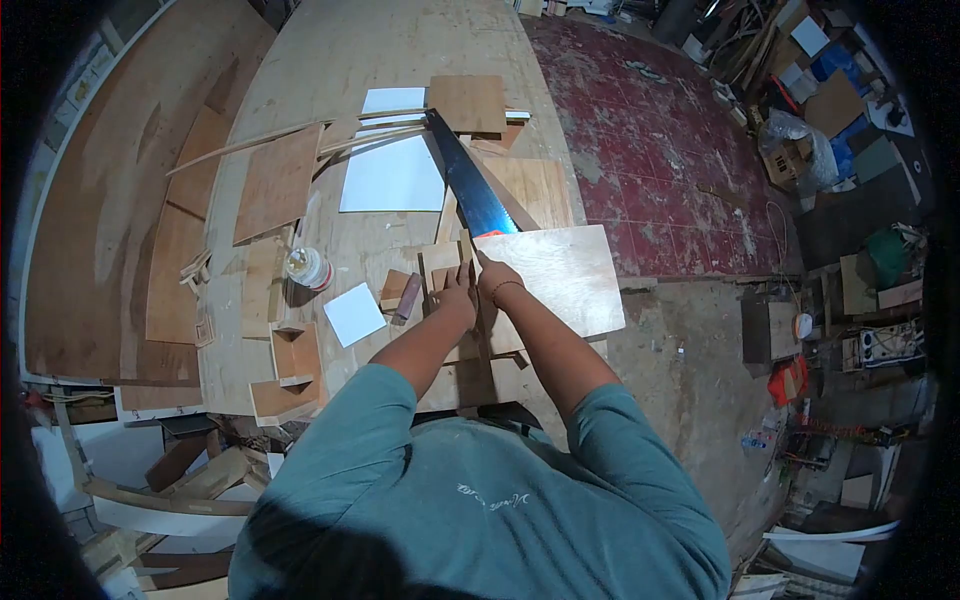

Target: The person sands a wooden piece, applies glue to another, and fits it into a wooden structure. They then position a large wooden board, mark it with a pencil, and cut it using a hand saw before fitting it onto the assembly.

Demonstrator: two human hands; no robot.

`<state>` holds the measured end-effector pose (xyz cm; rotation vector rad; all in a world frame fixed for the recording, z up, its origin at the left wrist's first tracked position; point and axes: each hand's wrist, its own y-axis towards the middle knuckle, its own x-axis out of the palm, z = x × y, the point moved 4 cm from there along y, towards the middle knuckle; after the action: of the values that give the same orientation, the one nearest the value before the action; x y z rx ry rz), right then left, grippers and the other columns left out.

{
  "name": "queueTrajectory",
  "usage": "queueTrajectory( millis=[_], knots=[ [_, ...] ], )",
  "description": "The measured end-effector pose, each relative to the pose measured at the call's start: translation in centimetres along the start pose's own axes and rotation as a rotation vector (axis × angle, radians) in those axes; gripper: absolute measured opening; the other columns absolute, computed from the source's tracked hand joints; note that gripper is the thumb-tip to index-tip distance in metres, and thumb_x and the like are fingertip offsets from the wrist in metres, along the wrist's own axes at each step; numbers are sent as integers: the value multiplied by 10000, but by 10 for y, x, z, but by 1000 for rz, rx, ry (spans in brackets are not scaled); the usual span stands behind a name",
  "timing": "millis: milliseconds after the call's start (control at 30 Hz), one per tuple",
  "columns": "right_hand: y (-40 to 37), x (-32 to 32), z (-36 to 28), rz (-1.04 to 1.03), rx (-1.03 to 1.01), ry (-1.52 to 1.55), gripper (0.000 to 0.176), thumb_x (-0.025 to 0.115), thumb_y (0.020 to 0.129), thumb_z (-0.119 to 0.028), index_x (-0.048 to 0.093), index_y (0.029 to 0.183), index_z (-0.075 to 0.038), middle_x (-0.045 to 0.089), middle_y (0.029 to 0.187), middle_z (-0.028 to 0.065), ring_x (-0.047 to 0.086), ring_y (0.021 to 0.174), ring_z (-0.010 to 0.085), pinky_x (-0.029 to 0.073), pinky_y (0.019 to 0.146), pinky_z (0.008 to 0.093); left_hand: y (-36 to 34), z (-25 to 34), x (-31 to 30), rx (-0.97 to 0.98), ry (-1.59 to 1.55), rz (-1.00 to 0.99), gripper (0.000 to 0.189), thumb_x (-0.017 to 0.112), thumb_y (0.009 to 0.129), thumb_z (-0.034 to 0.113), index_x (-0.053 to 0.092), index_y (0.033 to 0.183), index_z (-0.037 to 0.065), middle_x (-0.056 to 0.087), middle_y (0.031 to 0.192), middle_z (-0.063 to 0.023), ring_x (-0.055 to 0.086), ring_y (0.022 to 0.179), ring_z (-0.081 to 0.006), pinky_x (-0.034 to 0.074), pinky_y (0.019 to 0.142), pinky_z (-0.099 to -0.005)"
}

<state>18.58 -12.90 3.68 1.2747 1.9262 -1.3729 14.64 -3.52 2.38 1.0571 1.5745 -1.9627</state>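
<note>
Close together at the near part of the workbench, my left hand (456, 296) and my right hand (498, 279) are on either side of a narrow wooden strip (466, 244). Both appear closed on it, though the undersides of the fingers are hidden. Under and around my left hand lie small wood pieces (438, 258). A pale plywood panel (560, 275) extends to the right beside my right hand. Just beyond, a handsaw (465, 180) lies with its dark blade pointing away; its orange handle is mostly covered by the panel. Left of my hands sits a small brownish block (407, 298).
A glue jar (309, 269), a white square (354, 315) and a wooden box-like piece (294, 354) are on the left. White sheets (395, 175), thin strips and plywood pieces (467, 103) lie farther back. Red flooring (660, 150) and piled clutter (800, 150) are right of the bench (400, 40).
</note>
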Motion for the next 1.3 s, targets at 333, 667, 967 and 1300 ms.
queueTrajectory(
  millis=[333,667,967,1300],
  knots=[
    [-5,-1,-2,-47,-40,8,711,458,737,18,297,1409,-151,608,1027,258,649,810,340,521,667,432,9,-4,9,-37,-51,-2,982,746,653,317,188,1448,172,-163,1501,-91,-12,1383,-363,358,941,-630],
    [-48,16,12,-114,-85,-83,723,456,744,33,268,1418,-146,613,989,262,627,872,360,495,760,442,3,4,2,-31,24,63,1114,802,614,260,89,1447,63,-70,1516,-97,75,1377,-373,353,933,-643],
    [-156,86,69,-8,-275,-19,637,430,791,-46,264,1399,-136,622,801,244,622,726,379,493,639,476,-5,4,-7,-29,-28,63,1219,840,562,311,37,1443,58,-67,1516,-93,87,1375,-368,409,896,-626],
    [-213,31,69,-41,-7,-14,548,472,868,-186,304,1389,-213,620,816,238,605,715,398,475,647,484,-7,4,-5,5,-88,94,1435,917,349,315,18,1439,61,-57,1514,-89,84,1374,-370,445,872,-608]
  ],
)
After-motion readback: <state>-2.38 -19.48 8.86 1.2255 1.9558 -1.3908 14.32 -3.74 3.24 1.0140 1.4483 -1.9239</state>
